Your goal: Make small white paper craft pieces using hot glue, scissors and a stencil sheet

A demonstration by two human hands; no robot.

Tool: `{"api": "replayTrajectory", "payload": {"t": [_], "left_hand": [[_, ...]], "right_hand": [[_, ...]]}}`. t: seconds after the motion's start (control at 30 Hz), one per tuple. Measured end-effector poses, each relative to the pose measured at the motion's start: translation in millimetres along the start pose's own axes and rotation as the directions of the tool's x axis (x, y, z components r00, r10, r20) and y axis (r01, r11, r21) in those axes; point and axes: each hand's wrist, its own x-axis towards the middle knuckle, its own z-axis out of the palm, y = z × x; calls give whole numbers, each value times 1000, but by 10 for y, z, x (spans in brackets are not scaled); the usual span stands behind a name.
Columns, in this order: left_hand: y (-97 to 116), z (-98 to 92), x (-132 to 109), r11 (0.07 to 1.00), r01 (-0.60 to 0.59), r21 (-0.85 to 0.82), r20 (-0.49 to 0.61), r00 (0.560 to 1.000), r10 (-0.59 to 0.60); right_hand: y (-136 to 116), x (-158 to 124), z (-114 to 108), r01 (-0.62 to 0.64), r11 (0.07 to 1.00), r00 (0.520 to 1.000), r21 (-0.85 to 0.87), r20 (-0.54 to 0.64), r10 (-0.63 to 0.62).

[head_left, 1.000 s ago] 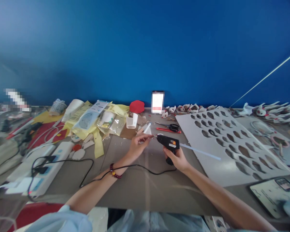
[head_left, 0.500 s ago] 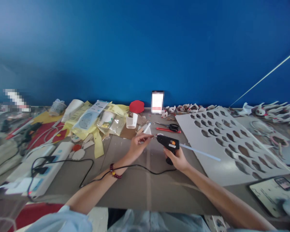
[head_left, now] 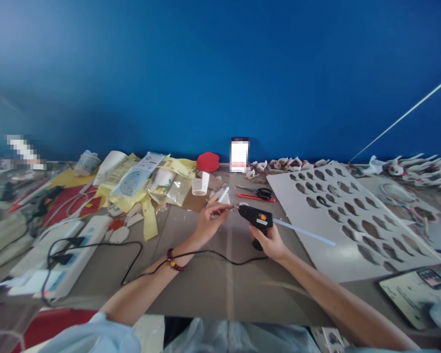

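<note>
My right hand is wrapped round the handle of a black hot glue gun, its nozzle aimed left. A long translucent glue stick juts from the back of the gun. Just left of the nozzle, my left hand is closed in a pinch. Whatever sits between its fingertips is too small to make out. The gun's black cord crosses my left forearm near a dark red bead bracelet. Beyond my left fingers lies a white marker-like stick.
Behind the gun lie scissors and a red pencil-like stick. A white paper cup stands left of them. White sheet with cut-outs lies at right, a phone near the front edge. Power strip sits at left.
</note>
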Motion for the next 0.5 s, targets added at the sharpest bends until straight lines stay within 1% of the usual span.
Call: {"api": "replayTrajectory", "payload": {"t": [0.23,0.37,0.5], "left_hand": [[-25,2,9,1000,-12,-5,8,1000,13],[-12,4,6,1000,-17,0,5,1000,17],[-5,6,0,1000,-14,10,9,1000,14]], "right_hand": [[-40,3,-4,21,999,1000,-42,-21,-21],[-61,2,1,21,999,1000,-28,-13,-21],[-30,2,5,29,999,999,-18,-24,-30]]}}
